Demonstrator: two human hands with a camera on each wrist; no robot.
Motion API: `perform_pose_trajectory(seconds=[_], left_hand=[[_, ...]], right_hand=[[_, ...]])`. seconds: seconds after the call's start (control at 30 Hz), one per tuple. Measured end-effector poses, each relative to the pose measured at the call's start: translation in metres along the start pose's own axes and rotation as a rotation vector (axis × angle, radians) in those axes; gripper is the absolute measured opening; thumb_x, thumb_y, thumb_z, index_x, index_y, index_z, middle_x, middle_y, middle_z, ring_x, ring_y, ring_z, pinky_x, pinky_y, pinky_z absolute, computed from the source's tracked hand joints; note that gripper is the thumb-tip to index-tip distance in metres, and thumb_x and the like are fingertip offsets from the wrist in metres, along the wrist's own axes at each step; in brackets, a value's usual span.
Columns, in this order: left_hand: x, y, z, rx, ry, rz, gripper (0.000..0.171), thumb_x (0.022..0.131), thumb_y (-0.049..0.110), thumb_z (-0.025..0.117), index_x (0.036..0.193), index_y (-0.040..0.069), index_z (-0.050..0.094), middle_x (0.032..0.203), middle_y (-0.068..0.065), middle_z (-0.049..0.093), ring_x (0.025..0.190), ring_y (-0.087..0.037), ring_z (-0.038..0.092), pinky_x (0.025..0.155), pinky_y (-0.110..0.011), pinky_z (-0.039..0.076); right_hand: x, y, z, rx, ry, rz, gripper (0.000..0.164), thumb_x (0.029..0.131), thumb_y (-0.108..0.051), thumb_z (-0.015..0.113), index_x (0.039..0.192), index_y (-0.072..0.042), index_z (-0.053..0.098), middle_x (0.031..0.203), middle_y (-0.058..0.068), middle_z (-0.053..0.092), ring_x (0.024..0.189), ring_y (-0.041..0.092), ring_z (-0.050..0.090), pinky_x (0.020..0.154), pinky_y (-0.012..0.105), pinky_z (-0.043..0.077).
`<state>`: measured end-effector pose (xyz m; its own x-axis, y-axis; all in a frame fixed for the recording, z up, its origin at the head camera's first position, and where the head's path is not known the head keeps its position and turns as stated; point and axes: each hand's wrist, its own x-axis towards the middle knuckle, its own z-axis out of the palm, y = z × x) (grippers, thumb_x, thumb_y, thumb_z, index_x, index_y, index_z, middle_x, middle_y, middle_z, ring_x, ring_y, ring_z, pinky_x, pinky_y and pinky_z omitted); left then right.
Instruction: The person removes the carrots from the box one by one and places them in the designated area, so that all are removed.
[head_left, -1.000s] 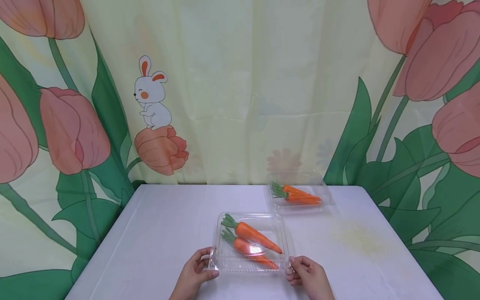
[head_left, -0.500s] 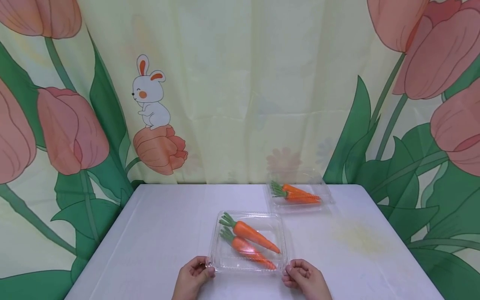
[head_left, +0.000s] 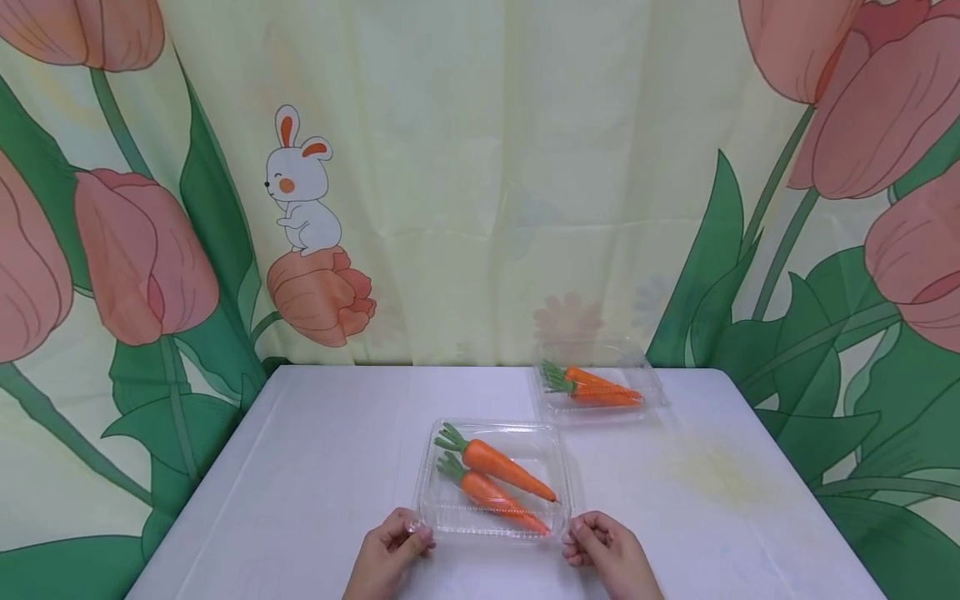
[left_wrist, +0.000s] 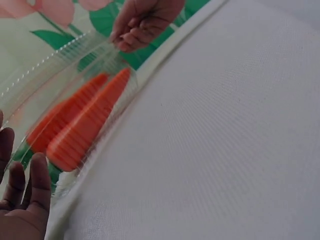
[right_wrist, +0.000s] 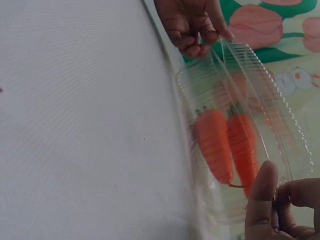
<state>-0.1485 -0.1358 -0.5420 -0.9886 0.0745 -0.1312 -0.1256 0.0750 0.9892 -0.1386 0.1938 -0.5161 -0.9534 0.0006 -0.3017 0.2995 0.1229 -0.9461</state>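
Observation:
A clear plastic clamshell box (head_left: 452, 520) sits on the table near me with two carrots inside, an upper carrot (head_left: 512, 472) and a lower carrot (head_left: 495, 500), green tops to the left. My left hand (head_left: 386, 550) pinches its front left corner between thumb and fingers. At the front right corner, my right hand (head_left: 609, 550) pinches the rim the same way. From the right side, the right wrist view shows the lid edge (right_wrist: 295, 117) lying over the base, with the carrots behind the ribbed front wall. Whether the corners are snapped together I cannot tell.
A second clear box (head_left: 652, 392) with carrots (head_left: 603, 393) stands at the table's back right. White cloth covers the table (head_left: 322, 450). Behind its far edge hangs a curtain (head_left: 442, 208) printed with tulips and a rabbit.
My left fingers have gone from the box's left side to its front left corner. The right hand has shifted slightly left. The box has moved a little left too.

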Motion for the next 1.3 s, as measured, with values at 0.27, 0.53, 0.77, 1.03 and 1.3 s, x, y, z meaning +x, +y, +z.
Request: perform_pose_trajectory(seconds=[0.27,0.53,0.77,1.03,1.3], left_hand=[[0.009,0.007,-0.013,-0.182,0.073,-0.108,0.034,0.111,0.029,0.043,0.093,0.002,0.054,0.107,-0.003,0.060,0.091,-0.011,0.063,0.080,-0.027,0.057],[0.031,0.016,-0.024,0.221,0.146,0.198,0.027,0.095,0.003,0.070,0.121,0.007,0.063,0.119,-0.010,0.063,0.092,-0.009,0.066,0.078,-0.024,0.057],[0.042,0.019,-0.028,0.590,0.160,0.542,0.042,0.081,-0.004,0.082,0.105,0.028,0.069,0.118,0.008,0.060,0.099,-0.011,0.062,0.075,-0.027,0.056],[0.043,0.018,-0.032,0.709,0.200,0.699,0.039,0.080,0.000,0.086,0.097,0.030,0.068,0.117,0.007,0.062,0.110,-0.015,0.062,0.084,-0.034,0.060],[0.049,0.026,-0.037,0.667,0.189,0.780,0.037,0.080,-0.005,0.083,0.101,0.022,0.069,0.119,0.006,0.064,0.108,-0.015,0.065,0.088,-0.032,0.060]], right_hand=[[0.003,0.000,-0.005,-0.009,-0.059,0.009,0.036,0.106,-0.029,0.059,0.108,0.007,0.062,0.092,0.007,0.072,0.082,0.017,0.070,0.076,0.028,0.062],[0.004,0.001,-0.009,-0.009,-0.097,0.010,0.036,0.106,-0.030,0.059,0.107,0.006,0.062,0.092,0.006,0.071,0.083,0.016,0.069,0.076,0.028,0.062],[0.005,0.004,-0.012,0.012,-0.149,0.002,0.032,0.108,-0.025,0.055,0.107,0.006,0.061,0.091,0.004,0.071,0.082,0.014,0.069,0.075,0.027,0.061],[0.004,0.006,-0.010,0.048,-0.142,0.023,0.037,0.110,-0.029,0.050,0.105,0.005,0.062,0.087,0.003,0.069,0.080,0.015,0.069,0.074,0.028,0.061],[0.004,0.009,-0.012,0.091,-0.175,0.035,0.033,0.112,-0.025,0.043,0.109,0.004,0.058,0.094,0.004,0.067,0.084,0.017,0.069,0.078,0.029,0.062]])
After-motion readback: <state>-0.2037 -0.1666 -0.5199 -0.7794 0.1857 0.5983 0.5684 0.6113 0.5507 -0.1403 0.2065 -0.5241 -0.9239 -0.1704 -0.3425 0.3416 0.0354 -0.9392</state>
